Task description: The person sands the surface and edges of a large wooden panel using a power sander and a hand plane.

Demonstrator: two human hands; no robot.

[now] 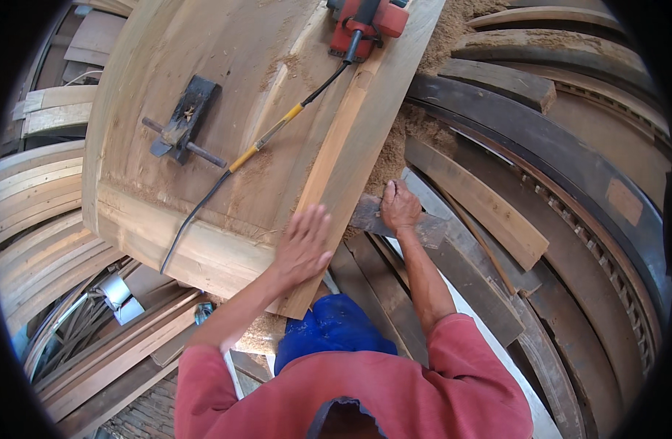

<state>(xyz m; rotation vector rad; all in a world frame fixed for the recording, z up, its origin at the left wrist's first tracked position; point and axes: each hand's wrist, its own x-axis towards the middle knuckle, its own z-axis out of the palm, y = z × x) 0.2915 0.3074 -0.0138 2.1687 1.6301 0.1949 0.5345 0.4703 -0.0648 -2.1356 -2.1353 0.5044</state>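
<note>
My left hand (304, 247) lies flat, fingers stretched, on the light wooden strip (329, 164) along the right side of a big wooden panel (190, 241). Just right of the panel's edge, my right hand (401, 206) is closed on a short, flat, dark grey piece of wood (430, 228); its exact kind is not clear. A wooden hand plane (186, 121) with a cross handle rests on the panel. At the panel's far end sits a red electric planer (354, 33), its black cord (197, 207), partly wrapped in yellow, running across the wood.
Stacked planks (475, 205) and a long dark beam (541, 139) fill the right side. More boards (40, 190) are piled on the left. Sawdust (391, 157) lies along the panel's right edge, and shavings are scattered over its surface.
</note>
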